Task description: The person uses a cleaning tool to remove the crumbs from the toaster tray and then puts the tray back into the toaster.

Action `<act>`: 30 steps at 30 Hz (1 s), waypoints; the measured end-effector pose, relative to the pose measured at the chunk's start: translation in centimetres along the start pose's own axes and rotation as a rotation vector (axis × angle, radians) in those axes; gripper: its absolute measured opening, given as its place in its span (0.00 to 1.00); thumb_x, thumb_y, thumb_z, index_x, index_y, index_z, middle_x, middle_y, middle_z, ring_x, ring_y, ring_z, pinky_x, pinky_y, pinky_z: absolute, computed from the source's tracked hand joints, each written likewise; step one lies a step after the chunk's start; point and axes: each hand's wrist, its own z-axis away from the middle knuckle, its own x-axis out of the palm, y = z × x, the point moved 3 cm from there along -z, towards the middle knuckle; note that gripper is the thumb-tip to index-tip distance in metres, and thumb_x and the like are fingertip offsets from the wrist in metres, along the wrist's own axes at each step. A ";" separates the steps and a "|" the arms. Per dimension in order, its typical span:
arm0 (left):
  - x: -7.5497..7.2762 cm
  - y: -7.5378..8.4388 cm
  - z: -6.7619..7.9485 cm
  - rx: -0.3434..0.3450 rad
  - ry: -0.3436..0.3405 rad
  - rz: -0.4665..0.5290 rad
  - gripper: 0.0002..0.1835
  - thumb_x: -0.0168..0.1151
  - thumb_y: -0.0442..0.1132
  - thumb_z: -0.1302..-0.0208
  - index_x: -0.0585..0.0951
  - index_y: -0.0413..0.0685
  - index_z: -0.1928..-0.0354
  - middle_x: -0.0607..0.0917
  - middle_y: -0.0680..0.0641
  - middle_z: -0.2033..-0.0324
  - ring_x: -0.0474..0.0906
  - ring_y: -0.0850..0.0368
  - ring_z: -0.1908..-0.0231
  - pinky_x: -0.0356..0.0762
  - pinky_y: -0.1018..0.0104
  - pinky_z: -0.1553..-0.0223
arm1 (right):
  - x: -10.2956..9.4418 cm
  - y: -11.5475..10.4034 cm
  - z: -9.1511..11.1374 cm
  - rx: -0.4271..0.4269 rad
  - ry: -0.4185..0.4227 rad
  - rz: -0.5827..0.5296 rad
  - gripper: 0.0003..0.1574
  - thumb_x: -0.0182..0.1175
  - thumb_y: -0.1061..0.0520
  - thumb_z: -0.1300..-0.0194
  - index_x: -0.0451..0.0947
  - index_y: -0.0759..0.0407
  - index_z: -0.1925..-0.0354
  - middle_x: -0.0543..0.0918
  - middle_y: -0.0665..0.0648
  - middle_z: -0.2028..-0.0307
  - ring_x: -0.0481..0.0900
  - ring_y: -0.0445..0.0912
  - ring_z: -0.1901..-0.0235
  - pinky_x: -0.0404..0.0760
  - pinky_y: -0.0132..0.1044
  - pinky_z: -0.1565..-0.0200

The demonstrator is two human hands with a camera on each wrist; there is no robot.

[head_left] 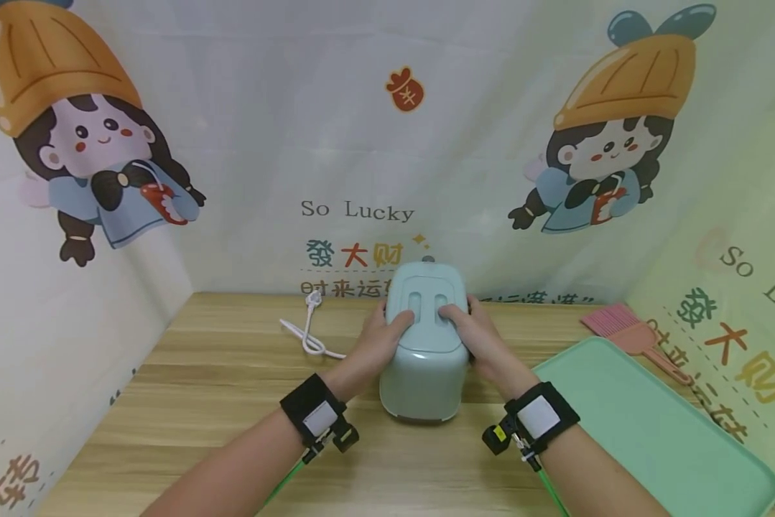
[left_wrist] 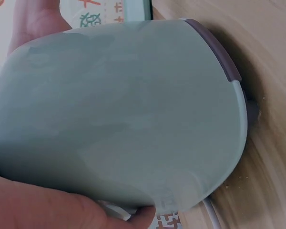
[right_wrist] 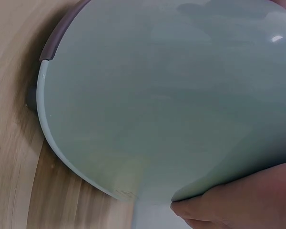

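Note:
A pale green toaster (head_left: 424, 380) with a lid on top stands at the middle of the table, its end toward me. My left hand (head_left: 382, 341) grips its left side, thumb laid on the lid beside a slot-shaped recess. The right hand (head_left: 480, 336) holds the opposite side, its thumb likewise on the lid. In the left wrist view the toaster's smooth end (left_wrist: 119, 114) fills most of the picture, with left-hand fingers (left_wrist: 62, 205) along its lower edge. The right wrist view shows right-hand fingers (right_wrist: 243, 200) against the side. Both hands' far fingers are hidden behind the body.
A white power cord (head_left: 312, 337) with its plug lies looped left of the toaster. To the right lies a green tray (head_left: 652, 424), with a pink brush (head_left: 629, 330) beside its far edge. A printed cloth (head_left: 471, 143) hangs behind the wooden table (head_left: 200, 402).

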 end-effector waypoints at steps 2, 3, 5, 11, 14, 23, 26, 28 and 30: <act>-0.8 -0.3 0.4 -0.013 0.022 0.003 0.35 0.48 0.56 0.29 0.50 0.47 0.29 0.61 0.43 0.37 0.60 0.50 0.40 0.60 0.48 0.38 | 0.9 -0.1 -0.1 -0.009 -0.005 0.010 0.46 0.54 0.46 0.33 0.44 0.54 0.27 0.59 0.58 0.34 0.61 0.51 0.39 0.61 0.50 0.37; -1.2 -0.4 0.6 -0.022 0.030 0.009 0.36 0.48 0.56 0.29 0.50 0.47 0.29 0.60 0.43 0.36 0.59 0.49 0.40 0.58 0.47 0.38 | 1.3 -0.2 -0.1 -0.014 -0.008 0.014 0.46 0.55 0.46 0.33 0.44 0.55 0.27 0.59 0.58 0.34 0.61 0.51 0.39 0.61 0.50 0.37; -1.9 -0.6 0.9 -0.038 0.044 0.015 0.37 0.48 0.56 0.29 0.49 0.47 0.29 0.58 0.42 0.36 0.57 0.49 0.39 0.57 0.46 0.37 | 2.1 -0.2 -0.2 -0.019 -0.011 0.020 0.46 0.55 0.46 0.34 0.45 0.55 0.28 0.59 0.58 0.34 0.61 0.51 0.38 0.60 0.50 0.36; -3.5 -0.8 1.4 -0.058 0.051 0.001 0.37 0.47 0.58 0.29 0.47 0.48 0.28 0.54 0.42 0.34 0.53 0.48 0.37 0.53 0.44 0.36 | 3.6 -0.6 -0.3 -0.008 -0.021 0.022 0.47 0.55 0.46 0.34 0.43 0.55 0.27 0.56 0.58 0.32 0.57 0.51 0.36 0.57 0.50 0.35; -4.1 -0.9 1.4 -0.059 0.056 0.001 0.38 0.47 0.59 0.29 0.47 0.49 0.28 0.54 0.42 0.34 0.54 0.49 0.38 0.53 0.44 0.35 | 4.1 -0.8 -0.5 -0.010 -0.029 0.019 0.48 0.55 0.45 0.33 0.42 0.55 0.27 0.55 0.58 0.31 0.57 0.51 0.36 0.57 0.49 0.35; -5.0 -1.1 1.0 -0.052 0.063 0.043 0.38 0.46 0.59 0.28 0.47 0.48 0.28 0.57 0.42 0.34 0.56 0.48 0.37 0.53 0.45 0.35 | 4.8 -0.9 -1.6 -0.025 -0.011 0.029 0.48 0.57 0.44 0.36 0.45 0.55 0.27 0.59 0.57 0.34 0.60 0.49 0.38 0.60 0.48 0.36; -5.2 -1.2 0.8 -0.046 0.081 0.053 0.38 0.47 0.59 0.29 0.47 0.47 0.28 0.57 0.42 0.33 0.55 0.49 0.37 0.51 0.45 0.34 | 5.1 -0.9 -1.8 -0.039 -0.013 0.023 0.48 0.57 0.45 0.36 0.46 0.56 0.28 0.60 0.57 0.34 0.60 0.49 0.39 0.61 0.47 0.37; -5.4 -1.2 0.7 -0.037 0.092 0.053 0.38 0.47 0.58 0.29 0.47 0.46 0.28 0.56 0.41 0.33 0.54 0.49 0.36 0.50 0.46 0.34 | 5.3 -0.9 -2.0 -0.041 -0.014 0.014 0.47 0.57 0.45 0.36 0.47 0.56 0.28 0.60 0.57 0.34 0.61 0.49 0.39 0.61 0.46 0.37; -5.5 -1.2 0.7 -0.035 0.098 0.049 0.38 0.48 0.58 0.29 0.47 0.46 0.28 0.56 0.42 0.33 0.54 0.49 0.36 0.49 0.46 0.34 | 5.4 -0.9 -2.0 -0.039 -0.018 0.009 0.47 0.57 0.45 0.36 0.47 0.55 0.28 0.60 0.57 0.34 0.60 0.49 0.39 0.61 0.47 0.37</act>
